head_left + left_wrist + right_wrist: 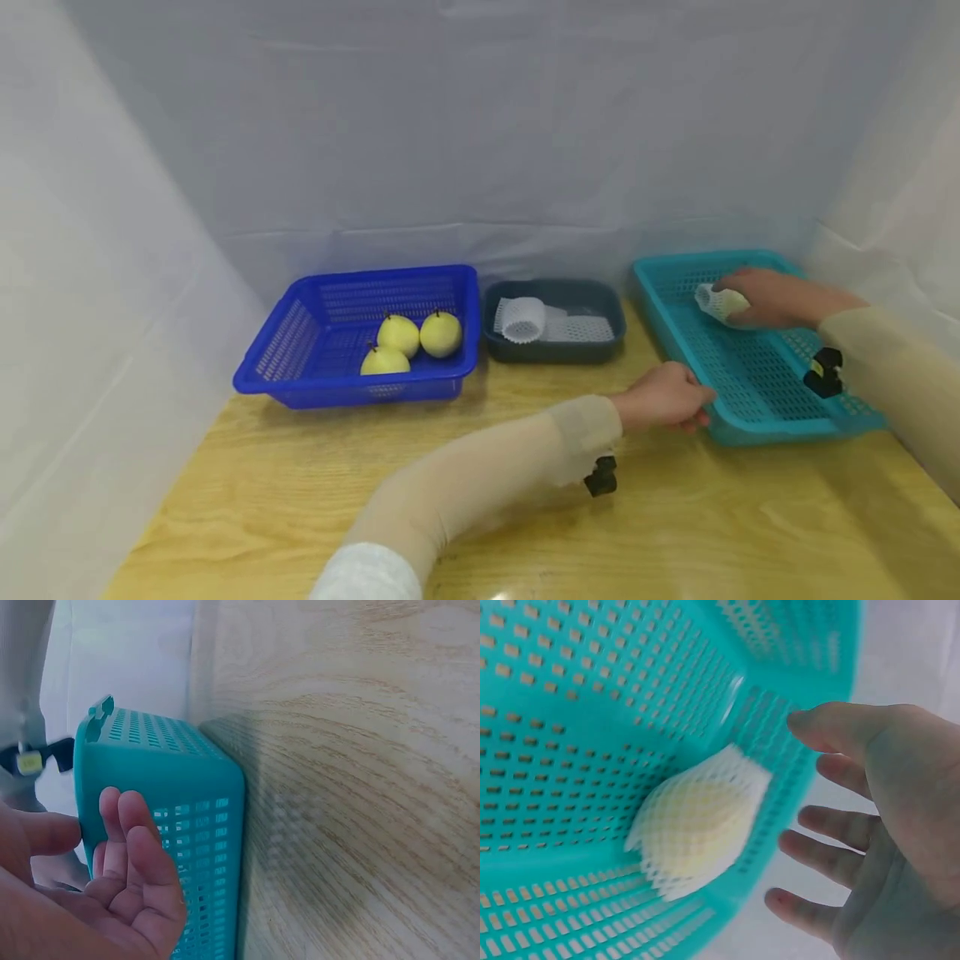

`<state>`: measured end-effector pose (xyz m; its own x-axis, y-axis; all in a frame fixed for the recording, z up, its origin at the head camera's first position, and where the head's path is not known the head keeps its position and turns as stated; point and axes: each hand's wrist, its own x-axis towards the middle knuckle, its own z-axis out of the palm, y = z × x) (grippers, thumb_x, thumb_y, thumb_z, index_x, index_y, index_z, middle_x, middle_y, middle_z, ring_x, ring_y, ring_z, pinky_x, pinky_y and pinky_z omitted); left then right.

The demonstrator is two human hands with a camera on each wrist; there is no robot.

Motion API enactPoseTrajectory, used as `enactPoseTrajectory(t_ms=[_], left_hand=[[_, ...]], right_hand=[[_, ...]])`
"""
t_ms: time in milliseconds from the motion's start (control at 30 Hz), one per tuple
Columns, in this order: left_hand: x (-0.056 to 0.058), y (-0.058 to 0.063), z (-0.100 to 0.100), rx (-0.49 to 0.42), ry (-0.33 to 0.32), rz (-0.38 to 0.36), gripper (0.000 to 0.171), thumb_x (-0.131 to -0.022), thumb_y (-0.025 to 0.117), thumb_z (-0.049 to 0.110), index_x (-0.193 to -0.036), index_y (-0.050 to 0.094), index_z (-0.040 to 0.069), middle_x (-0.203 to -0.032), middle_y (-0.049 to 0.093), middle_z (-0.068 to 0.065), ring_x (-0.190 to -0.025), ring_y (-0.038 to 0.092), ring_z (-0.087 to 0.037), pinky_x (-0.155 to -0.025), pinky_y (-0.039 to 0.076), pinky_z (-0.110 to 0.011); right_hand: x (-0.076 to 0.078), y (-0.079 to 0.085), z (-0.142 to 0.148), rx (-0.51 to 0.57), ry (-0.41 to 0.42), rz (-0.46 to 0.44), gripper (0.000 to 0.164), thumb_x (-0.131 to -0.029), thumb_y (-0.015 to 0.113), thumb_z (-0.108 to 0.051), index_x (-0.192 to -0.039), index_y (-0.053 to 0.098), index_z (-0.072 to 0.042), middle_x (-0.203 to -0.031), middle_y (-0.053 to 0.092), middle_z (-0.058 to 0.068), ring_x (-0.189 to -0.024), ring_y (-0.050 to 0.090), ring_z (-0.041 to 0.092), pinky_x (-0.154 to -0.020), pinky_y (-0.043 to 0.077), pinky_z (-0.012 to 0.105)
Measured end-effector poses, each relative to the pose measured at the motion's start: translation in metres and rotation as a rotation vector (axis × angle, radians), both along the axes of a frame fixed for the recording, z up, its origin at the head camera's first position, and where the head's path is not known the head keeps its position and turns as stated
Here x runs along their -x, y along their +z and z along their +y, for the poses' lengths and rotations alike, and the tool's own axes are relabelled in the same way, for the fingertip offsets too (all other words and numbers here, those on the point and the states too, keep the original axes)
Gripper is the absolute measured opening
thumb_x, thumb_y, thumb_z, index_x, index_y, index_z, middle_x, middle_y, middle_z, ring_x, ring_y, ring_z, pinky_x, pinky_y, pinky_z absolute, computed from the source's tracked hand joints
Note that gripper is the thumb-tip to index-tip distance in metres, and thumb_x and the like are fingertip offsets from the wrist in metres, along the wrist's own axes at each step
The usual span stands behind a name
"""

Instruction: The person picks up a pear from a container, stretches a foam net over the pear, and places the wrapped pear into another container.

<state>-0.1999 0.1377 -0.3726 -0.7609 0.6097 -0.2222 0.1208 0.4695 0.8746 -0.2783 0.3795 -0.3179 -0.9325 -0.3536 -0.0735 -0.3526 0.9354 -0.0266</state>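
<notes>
Toward the far end of the teal basket (750, 375), at the right of the table (480, 517), a pear in a white foam net (694, 829) lies on its side, just left of and below the right hand (780, 298). That hand is clearly the nearer one; its fingers are spread and, in the right wrist view, apart from the net. From the head, the sleeve's long axis appears to slant from far left to near right, its loose end away from the palm. Well nearer, the left hand (667, 396) holds the basket's left rim close to its near corner, thumb at the edge and fingers bent beside the outer wall; how firmly they press, I cannot tell.
</notes>
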Motion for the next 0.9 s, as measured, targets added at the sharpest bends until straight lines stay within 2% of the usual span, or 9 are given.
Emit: enactPoseTrajectory(t_ms=[133, 333, 433, 600, 767, 900], left_hand=[[0.001, 0.000, 0.002, 0.005, -0.012, -0.013, 0.054, -0.103, 0.057, 0.029, -0.054, 0.046, 0.011, -0.083, 0.076, -0.010, -0.077, 0.072, -0.026, -0.068, 0.055, -0.033], [0.003, 0.001, 0.002, 0.013, 0.003, 0.004, 0.054, -0.103, 0.057, 0.030, -0.054, 0.046, 0.011, -0.081, 0.075, -0.008, -0.075, 0.071, -0.022, -0.066, 0.054, -0.030], [0.004, -0.001, 0.004, 0.036, 0.017, 0.070, 0.054, -0.103, 0.058, 0.032, -0.054, 0.049, 0.010, -0.077, 0.075, -0.006, -0.072, 0.070, -0.020, -0.062, 0.050, -0.026], [0.005, -0.004, 0.002, 0.065, 0.034, 0.162, 0.048, -0.101, 0.059, 0.037, -0.062, 0.060, 0.010, -0.070, 0.071, 0.002, -0.070, 0.068, -0.018, -0.059, 0.047, -0.025], [0.004, -0.001, -0.013, 0.054, 0.032, 0.195, 0.032, -0.100, 0.060, 0.038, -0.077, 0.062, 0.016, -0.070, 0.066, 0.008, -0.065, 0.062, -0.013, -0.058, 0.046, -0.026], [0.000, 0.005, -0.030, 0.084, -0.001, 0.291, 0.017, -0.098, 0.063, 0.035, -0.089, 0.063, 0.021, -0.076, 0.064, 0.013, -0.065, 0.059, -0.005, -0.060, 0.048, -0.022]], right_hand=[[-0.023, 0.009, -0.017, -0.016, 0.051, 0.014, 0.050, -0.092, 0.070, -0.017, -0.137, 0.057, 0.002, -0.138, 0.055, 0.031, -0.122, 0.054, 0.051, -0.093, 0.048, 0.062], [-0.052, 0.012, -0.042, -0.002, 0.112, 0.064, 0.045, -0.094, 0.070, -0.021, -0.134, 0.061, -0.004, -0.133, 0.063, 0.021, -0.103, 0.068, 0.032, -0.079, 0.056, 0.049], [-0.065, 0.010, -0.049, 0.036, 0.141, 0.101, 0.042, -0.094, 0.070, -0.021, -0.132, 0.063, -0.005, -0.127, 0.067, 0.015, -0.098, 0.070, 0.026, -0.077, 0.057, 0.045], [-0.080, 0.007, -0.061, 0.070, 0.139, 0.133, 0.038, -0.094, 0.070, -0.022, -0.130, 0.065, -0.010, -0.121, 0.070, 0.007, -0.095, 0.069, 0.020, -0.073, 0.057, 0.041], [-0.089, 0.003, -0.073, 0.098, 0.168, 0.150, 0.034, -0.095, 0.069, -0.021, -0.129, 0.066, -0.014, -0.119, 0.070, 0.002, -0.094, 0.068, 0.016, -0.070, 0.056, 0.037], [-0.096, 0.000, -0.082, 0.120, 0.200, 0.146, 0.034, -0.095, 0.069, -0.022, -0.129, 0.066, -0.016, -0.123, 0.069, 0.003, -0.096, 0.068, 0.018, -0.068, 0.056, 0.035]])
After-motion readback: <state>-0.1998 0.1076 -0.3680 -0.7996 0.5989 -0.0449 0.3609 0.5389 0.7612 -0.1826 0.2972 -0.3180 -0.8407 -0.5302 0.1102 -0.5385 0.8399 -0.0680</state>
